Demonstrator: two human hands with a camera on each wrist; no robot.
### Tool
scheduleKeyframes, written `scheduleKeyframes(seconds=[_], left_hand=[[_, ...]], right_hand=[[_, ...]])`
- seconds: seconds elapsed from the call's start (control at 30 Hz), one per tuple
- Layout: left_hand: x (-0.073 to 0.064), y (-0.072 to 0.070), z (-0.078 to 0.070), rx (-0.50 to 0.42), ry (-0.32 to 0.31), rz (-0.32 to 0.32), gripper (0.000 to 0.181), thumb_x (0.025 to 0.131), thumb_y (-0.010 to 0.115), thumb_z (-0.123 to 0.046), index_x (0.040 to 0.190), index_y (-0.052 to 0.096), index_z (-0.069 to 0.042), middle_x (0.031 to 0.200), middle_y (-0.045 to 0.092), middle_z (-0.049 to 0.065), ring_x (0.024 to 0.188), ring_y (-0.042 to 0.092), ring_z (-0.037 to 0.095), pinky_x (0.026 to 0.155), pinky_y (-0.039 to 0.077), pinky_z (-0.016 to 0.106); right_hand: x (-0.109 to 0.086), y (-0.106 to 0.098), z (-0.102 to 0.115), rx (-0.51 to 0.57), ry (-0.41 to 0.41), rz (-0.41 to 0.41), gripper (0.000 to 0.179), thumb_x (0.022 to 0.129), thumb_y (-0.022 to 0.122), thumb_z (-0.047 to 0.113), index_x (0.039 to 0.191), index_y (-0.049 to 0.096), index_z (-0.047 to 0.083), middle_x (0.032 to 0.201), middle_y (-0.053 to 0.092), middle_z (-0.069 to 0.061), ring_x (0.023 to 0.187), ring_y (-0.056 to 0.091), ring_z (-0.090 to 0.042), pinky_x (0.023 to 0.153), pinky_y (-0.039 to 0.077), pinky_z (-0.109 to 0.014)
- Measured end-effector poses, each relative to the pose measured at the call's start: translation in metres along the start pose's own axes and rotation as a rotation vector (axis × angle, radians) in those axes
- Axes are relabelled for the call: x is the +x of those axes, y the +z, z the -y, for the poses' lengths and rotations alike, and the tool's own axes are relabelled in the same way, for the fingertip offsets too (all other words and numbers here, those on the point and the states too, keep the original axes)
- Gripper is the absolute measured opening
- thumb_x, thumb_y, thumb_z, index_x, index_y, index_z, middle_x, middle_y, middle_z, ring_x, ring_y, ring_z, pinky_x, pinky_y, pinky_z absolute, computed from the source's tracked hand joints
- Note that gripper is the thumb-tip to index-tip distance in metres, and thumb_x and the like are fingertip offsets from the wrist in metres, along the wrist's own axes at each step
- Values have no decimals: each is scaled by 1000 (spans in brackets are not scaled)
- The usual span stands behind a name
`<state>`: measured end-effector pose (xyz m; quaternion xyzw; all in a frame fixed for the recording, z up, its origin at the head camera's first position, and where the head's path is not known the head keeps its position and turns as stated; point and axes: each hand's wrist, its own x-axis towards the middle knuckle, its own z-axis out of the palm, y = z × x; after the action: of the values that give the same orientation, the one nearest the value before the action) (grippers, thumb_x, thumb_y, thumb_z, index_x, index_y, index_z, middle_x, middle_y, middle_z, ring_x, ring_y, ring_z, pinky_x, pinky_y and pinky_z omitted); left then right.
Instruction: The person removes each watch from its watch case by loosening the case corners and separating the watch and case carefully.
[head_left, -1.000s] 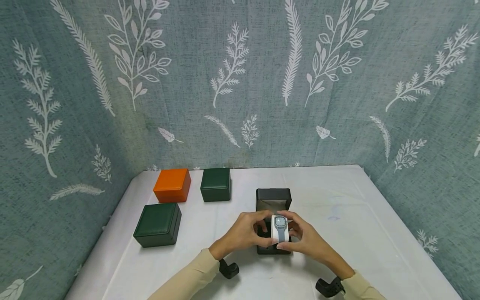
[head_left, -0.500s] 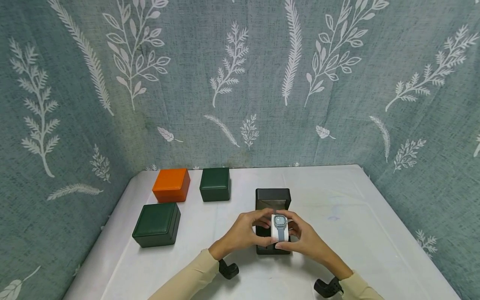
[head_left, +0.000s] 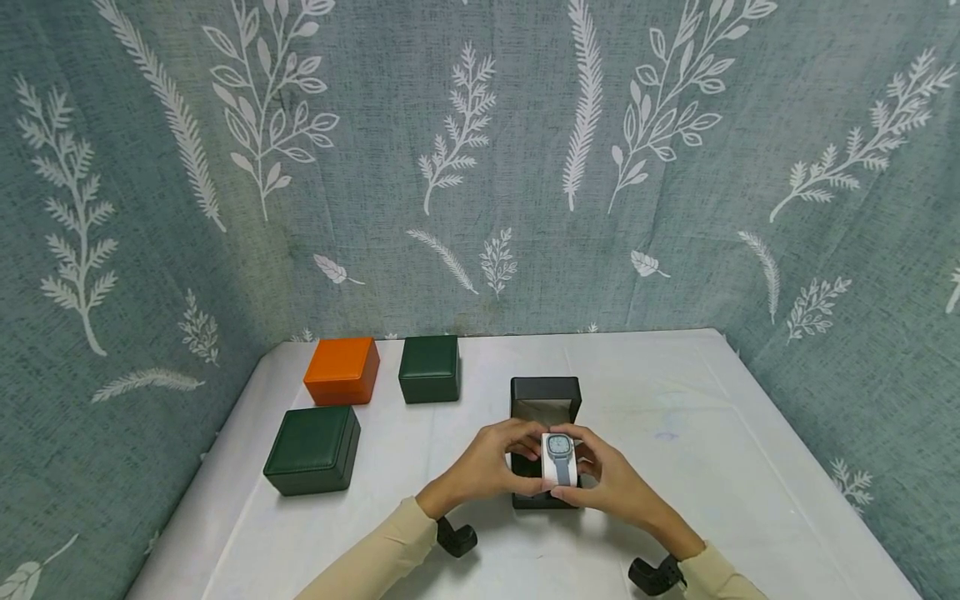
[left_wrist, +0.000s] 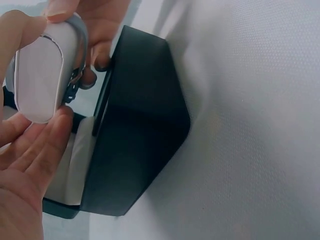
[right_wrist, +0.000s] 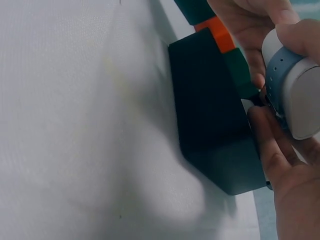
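A wristwatch (head_left: 559, 450) with a squarish face and a blue-grey strap is wrapped round a white cushion (left_wrist: 40, 80). My left hand (head_left: 493, 460) grips the cushion from the left, thumb at its near end and fingers at the far end. From the other side my right hand (head_left: 609, 472) holds it the same way. In the right wrist view the strap (right_wrist: 281, 70) shows its row of holes. Directly beneath stands a dark watch box (head_left: 546, 388), lid raised at the back; the hands hide much of its inside.
To the left on the white-covered table (head_left: 420, 533) stand an orange box (head_left: 342, 372), a green box (head_left: 429, 368) behind, and a larger green box (head_left: 312, 450) nearer, all closed. A leaf-patterned curtain (head_left: 480, 167) surrounds the table's back and sides.
Both hands keep hold of the cushion with the watch above the box. The watch has tipped and lowered very slightly; the boxes stay put.
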<state>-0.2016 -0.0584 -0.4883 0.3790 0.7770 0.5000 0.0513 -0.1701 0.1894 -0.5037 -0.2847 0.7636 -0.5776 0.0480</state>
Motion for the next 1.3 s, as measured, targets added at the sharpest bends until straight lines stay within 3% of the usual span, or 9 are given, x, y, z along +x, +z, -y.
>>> scheduleKeyframes(seconds=[0.23, 0.53, 0.73, 1.1, 1.3], left_hand=[[1, 1, 1, -5, 10, -2, 60, 83, 88, -24, 135, 62, -9, 120, 62, 0, 100, 68, 11, 89, 57, 27], [1, 0, -1, 4, -12, 0, 63, 85, 87, -24, 139, 61, -6, 122, 61, 0, 102, 67, 9, 91, 56, 28], [1, -1, -2, 14, -13, 6, 62, 84, 88, -26, 137, 62, -7, 118, 62, -1, 100, 68, 10, 91, 57, 28], [1, -2, -2, 10, -7, 9, 63, 84, 88, -26, 138, 61, -6, 118, 62, -1, 99, 68, 8, 90, 57, 28], [1, -1, -3, 12, -16, 11, 62, 85, 87, -22, 138, 61, -6, 119, 61, 0, 101, 68, 9, 91, 57, 28]], right_hand=[[-1, -2, 1, 45, 13, 30, 77, 88, 85, 15, 152, 43, 18, 145, 48, -11, 108, 63, -24, 92, 56, -33], [-1, -2, 4, 157, 47, 57, 81, 91, 79, 6, 158, 34, 9, 151, 38, -23, 126, 58, -30, 94, 56, -35], [0, -2, 4, 207, 59, 63, 78, 89, 80, 3, 154, 37, 7, 151, 37, -24, 122, 57, -34, 90, 57, -35], [-4, -2, 1, 210, 75, 38, 78, 89, 81, 5, 153, 38, 14, 146, 39, -22, 118, 60, -29, 87, 58, -36], [-4, -2, 2, 159, 40, 34, 77, 90, 80, 5, 154, 39, 15, 139, 44, -22, 108, 60, -26, 84, 58, -33]])
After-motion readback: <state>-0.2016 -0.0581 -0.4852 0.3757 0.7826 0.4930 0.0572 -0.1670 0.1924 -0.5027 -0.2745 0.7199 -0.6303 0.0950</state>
